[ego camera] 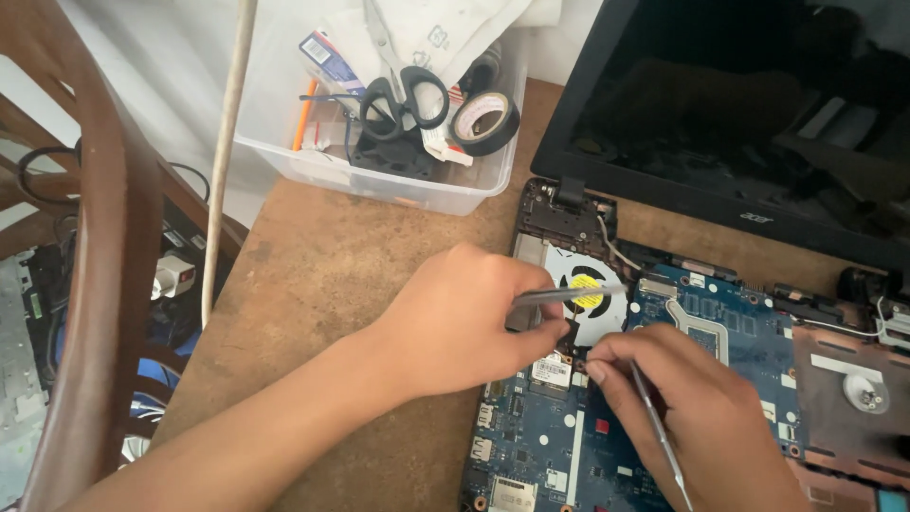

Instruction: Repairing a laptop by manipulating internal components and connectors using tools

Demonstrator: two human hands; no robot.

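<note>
Brown and rough, the worktop (341,284) carries an open laptop (720,284) with its cover off, so the blue board (701,379) inside shows. The black screen (739,104) leans back, far above both grips, out of the way of the hands.

A clear plastic box (379,180) sits up and to the left of the grips, near enough to reach. Black scissors (403,95) and a roll of black tape (485,121) lie in it, so the small things stay together.

The left hand (455,322) rests on the worktop and the laptop's edge, which looks like a way to keep it steady. Its grip is closed on a thin grey tool (569,296). The tool lies flat and points right, and its tip reaches over the round fan (588,289) with the yellow middle.

The right hand (701,417) sits on the blue board, just right of and below the left grip. Its fingers are pinched tight on a thin metal pick (654,427), held like a pencil so the tip can touch a tiny spot. That tip goes down on the board just under the fan, right beside the left thumb. A small white card (550,370) sits just below that spot. Both tools meet close together at the fan's lower edge.
</note>
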